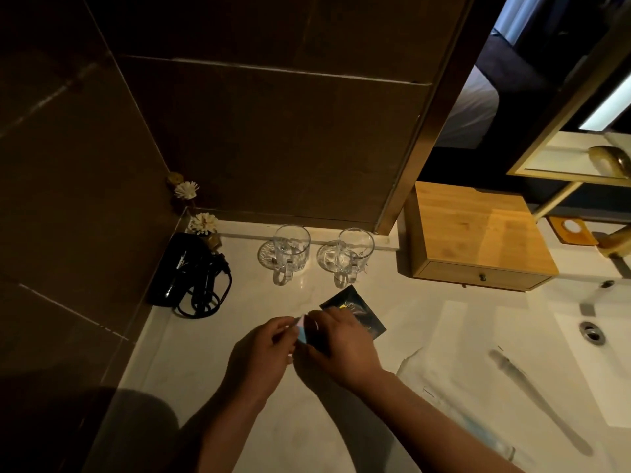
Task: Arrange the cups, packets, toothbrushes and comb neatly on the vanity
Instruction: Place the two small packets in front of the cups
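The pale vanity [205,343] is filling the lower frame. Two glass cups [291,249] are standing upper centre. At centre, the left hand [263,353] and right hand [341,343] are pinching a small pale packet [302,331] together; a dark packet [355,310] is lying just beyond the right hand.

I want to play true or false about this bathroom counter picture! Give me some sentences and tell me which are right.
1. Two clear glass mugs stand upright by the back wall. True.
2. The black hair dryer lies in the white sink. False: it lies at the counter's left end, by the wall.
3. Both hands, left hand and right hand, meet over a small pale packet. True.
4. The wooden drawer box hangs open. False: its drawer is closed.
5. A dark square packet lies partly under the right hand. True.
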Available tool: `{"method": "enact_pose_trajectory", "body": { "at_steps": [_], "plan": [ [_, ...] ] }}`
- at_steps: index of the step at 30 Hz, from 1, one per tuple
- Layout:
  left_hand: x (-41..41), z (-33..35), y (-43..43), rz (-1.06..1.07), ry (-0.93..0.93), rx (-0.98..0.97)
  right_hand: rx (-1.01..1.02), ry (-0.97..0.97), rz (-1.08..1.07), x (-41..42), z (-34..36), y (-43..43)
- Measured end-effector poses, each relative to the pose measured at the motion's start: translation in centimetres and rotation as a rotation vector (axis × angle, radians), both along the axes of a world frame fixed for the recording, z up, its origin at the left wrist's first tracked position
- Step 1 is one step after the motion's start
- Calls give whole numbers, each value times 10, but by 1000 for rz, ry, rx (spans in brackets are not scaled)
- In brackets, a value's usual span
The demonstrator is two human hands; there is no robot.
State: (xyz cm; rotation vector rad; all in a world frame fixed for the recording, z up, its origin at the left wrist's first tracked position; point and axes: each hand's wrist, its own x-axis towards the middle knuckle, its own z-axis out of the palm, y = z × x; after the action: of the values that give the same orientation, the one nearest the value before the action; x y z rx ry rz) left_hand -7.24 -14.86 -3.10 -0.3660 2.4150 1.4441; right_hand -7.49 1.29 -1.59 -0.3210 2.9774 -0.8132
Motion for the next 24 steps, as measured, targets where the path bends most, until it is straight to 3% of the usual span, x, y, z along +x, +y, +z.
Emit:
{"method": "enact_pose_trajectory", "body": {
  "at_steps": [6,9,13,16,21,24],
  "plan": [
    [4,-14,-19,70,131,-238,-149,-58,-101,-12,-7,-4],
    [5,-21,-23,-89,258,-355,-26,54,-202,-8,-18,28],
    [-3,-16,-7,-304,296,-437,239,-54,-248,-2,-29,55],
    [-11,-15,8,-409,303,-546,210,-38,-206,1,-32,61],
    [-20,-29,0,-407,358,-520,267,2,-16,-13,-28,85],
    [-21,-32,-11,-408,360,-458,219,27,-191,-13,-24,85]
  ]
}}
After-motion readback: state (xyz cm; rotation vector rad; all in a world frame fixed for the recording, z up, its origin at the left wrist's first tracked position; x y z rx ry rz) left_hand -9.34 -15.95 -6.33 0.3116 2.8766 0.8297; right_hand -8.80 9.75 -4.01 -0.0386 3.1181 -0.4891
